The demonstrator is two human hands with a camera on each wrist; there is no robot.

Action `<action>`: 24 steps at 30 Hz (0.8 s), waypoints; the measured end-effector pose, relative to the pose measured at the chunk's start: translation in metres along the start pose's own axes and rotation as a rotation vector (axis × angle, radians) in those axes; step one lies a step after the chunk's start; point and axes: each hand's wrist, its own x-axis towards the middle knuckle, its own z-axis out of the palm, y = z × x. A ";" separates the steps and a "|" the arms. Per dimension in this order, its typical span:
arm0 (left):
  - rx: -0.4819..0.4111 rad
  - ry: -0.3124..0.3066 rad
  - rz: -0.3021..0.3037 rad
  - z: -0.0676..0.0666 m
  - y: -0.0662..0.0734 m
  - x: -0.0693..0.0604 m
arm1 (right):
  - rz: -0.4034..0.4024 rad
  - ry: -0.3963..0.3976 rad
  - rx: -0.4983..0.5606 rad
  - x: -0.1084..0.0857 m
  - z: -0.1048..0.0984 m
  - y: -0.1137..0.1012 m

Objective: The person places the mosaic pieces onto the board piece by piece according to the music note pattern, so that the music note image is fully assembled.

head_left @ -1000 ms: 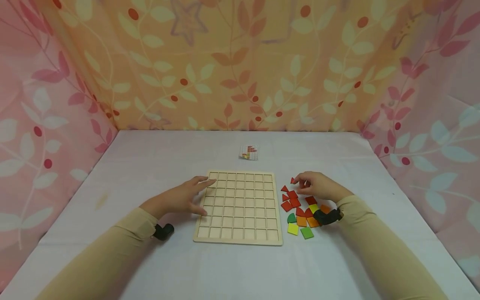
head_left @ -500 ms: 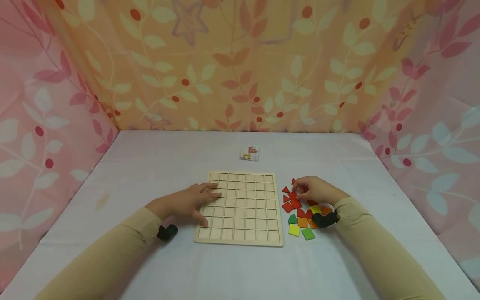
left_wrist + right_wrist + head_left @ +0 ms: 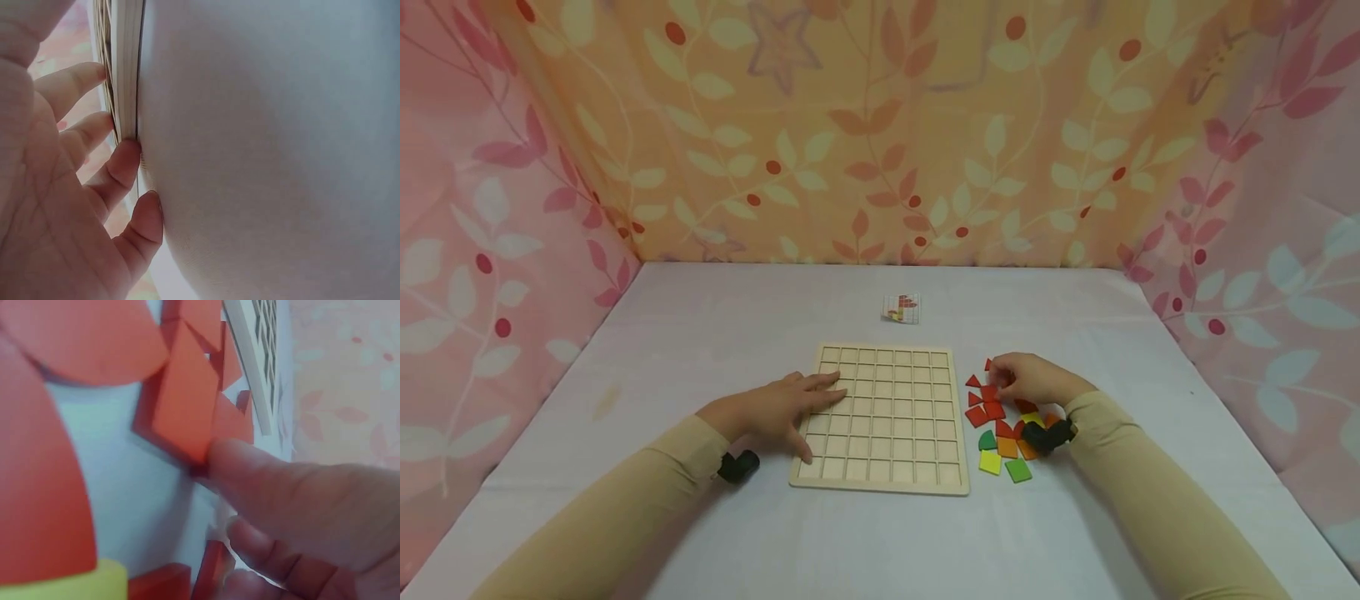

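Note:
My left hand (image 3: 771, 410) rests spread along the left edge of the wooden grid board (image 3: 880, 489), thumb near its lower left corner. In the left wrist view, fingertips (image 3: 128, 153) touch the side of the board (image 3: 128, 69). Right of the board, my right hand (image 3: 1037, 379) is over the pile's upper part, with curled fingers at a red square tile (image 3: 988, 392). Seen from the right wrist, the thumb (image 3: 250, 465) presses the corner of that red tile (image 3: 184, 400); the other fingers curl below, the index fingertip mostly hidden.
Several red, orange, yellow and green pieces lie beside the board, among them a yellow square (image 3: 990, 462), a light green square (image 3: 1018, 471) and a dark green quarter-round (image 3: 987, 440). A small pattern card (image 3: 901, 308) lies beyond the board.
My right hand has shifted down from the small red triangle at the top of the pile to the red squares. My left hand has moved slightly right and down along the board.

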 end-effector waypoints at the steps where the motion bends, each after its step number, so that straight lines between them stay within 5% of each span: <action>1: 0.004 -0.001 -0.005 0.000 0.000 0.000 | -0.001 0.002 0.000 0.000 0.000 0.000; 24: 0.028 0.021 -0.017 -0.001 0.006 -0.002 | -0.040 0.038 -0.023 0.003 -0.016 -0.014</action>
